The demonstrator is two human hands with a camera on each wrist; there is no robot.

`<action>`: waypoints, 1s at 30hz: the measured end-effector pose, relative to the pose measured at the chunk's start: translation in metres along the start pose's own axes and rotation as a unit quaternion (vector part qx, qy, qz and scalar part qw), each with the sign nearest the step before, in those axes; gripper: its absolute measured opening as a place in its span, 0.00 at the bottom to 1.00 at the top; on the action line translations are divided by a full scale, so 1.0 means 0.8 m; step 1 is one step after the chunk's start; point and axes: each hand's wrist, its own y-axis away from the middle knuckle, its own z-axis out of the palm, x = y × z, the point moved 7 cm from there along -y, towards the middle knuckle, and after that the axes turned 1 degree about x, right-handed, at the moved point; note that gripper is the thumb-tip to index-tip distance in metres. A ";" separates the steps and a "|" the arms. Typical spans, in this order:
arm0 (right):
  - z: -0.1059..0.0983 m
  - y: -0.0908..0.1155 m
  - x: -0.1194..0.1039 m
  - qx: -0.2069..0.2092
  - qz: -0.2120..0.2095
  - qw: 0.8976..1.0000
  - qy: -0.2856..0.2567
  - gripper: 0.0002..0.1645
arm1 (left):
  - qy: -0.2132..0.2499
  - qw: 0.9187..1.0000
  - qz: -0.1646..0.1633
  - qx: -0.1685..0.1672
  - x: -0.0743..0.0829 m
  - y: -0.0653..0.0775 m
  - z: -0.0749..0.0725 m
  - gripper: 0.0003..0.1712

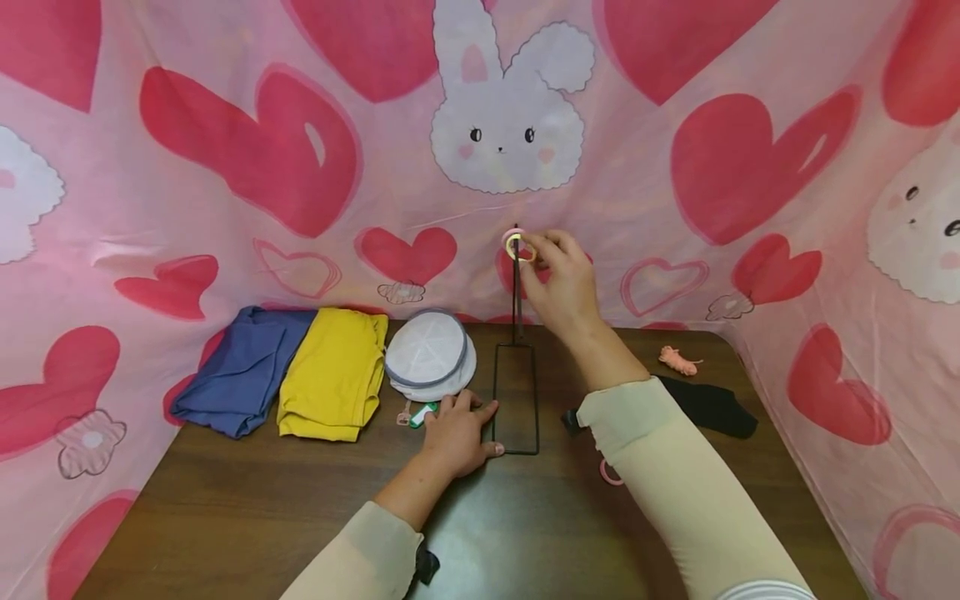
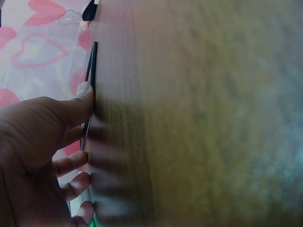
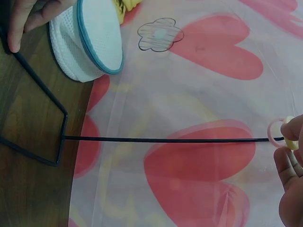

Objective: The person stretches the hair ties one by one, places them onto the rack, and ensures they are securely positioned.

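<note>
A black wire stand (image 1: 516, 346) with a rectangular base and a tall upright stands on the table. My left hand (image 1: 456, 433) presses the left side of its base with spread fingers; in the left wrist view, the thumb (image 2: 84, 90) lies on the wire. At the top of the upright, my right hand (image 1: 562, 279) pinches a yellow hair tie (image 3: 289, 144) between thumb and fingers. Beside it, a pink hair tie (image 3: 271, 132) is at the wire's tip; whether it hangs there or is also held, I cannot tell. Another pink hair tie (image 1: 611, 472) lies near the right sleeve.
Folded blue cloth (image 1: 243, 371), folded yellow cloth (image 1: 332, 375) and a round white mesh bag (image 1: 427, 350) line the table's back left. A small green-and-white item (image 1: 423, 415) lies by the left hand. At right are a black cloth (image 1: 712, 407) and a peach cord bundle (image 1: 678, 361).
</note>
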 end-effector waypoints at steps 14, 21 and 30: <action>-0.027 0.052 0.005 -0.040 0.035 0.998 -0.033 0.24 | 0.000 1.000 -0.001 0.005 -0.004 0.000 0.000 0.43; -0.047 0.093 0.012 -0.044 0.035 0.998 -0.023 0.24 | 0.004 1.000 0.001 0.002 -0.003 0.001 -0.001 0.43; -0.076 0.122 0.015 -0.073 0.041 0.996 -0.010 0.26 | -0.002 1.000 0.004 0.004 -0.001 0.000 0.002 0.43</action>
